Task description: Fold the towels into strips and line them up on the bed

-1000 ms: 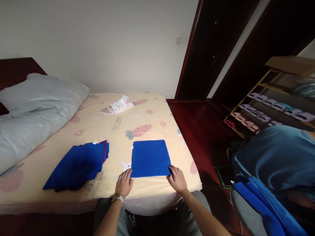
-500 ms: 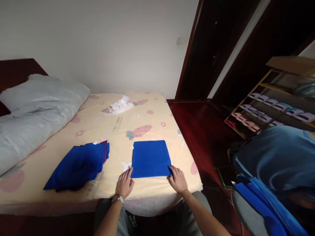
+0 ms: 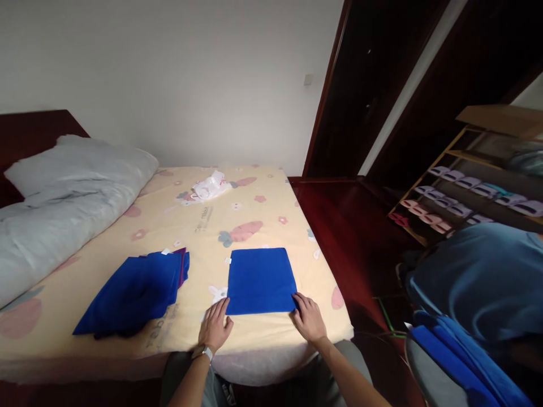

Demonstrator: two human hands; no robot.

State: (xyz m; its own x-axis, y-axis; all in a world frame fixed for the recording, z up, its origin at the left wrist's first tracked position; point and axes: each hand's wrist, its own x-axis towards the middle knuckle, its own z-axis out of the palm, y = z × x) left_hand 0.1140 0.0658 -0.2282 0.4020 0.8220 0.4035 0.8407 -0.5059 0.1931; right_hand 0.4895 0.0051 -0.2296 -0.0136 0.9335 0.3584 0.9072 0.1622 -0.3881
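Observation:
A flat blue cloth rectangle [image 3: 261, 280] with a small white tag at its upper left lies on the patterned bed sheet [image 3: 169, 226]. My left hand [image 3: 216, 325] rests at its lower left corner, fingertips on the edge, thumb apart. At the lower right corner is my right hand [image 3: 309, 317], its fingertips touching the cloth and the thumb spread. Neither hand grips anything visibly. To the left lies a loose pile of blue cloth [image 3: 136, 291] with a purple piece [image 3: 182, 265] showing at its right side.
A white plastic bag [image 3: 210, 186] lies farther back on the bed, and a grey quilt [image 3: 80, 192] at the left. Beyond the right edge are a person in a blue top [image 3: 479, 277], blue cloths [image 3: 462, 356] and a shoe rack [image 3: 449, 152].
The whole view has shifted slightly, so the bed and cloths appear a little lower. Both hands remain at the near corners of the blue rectangle.

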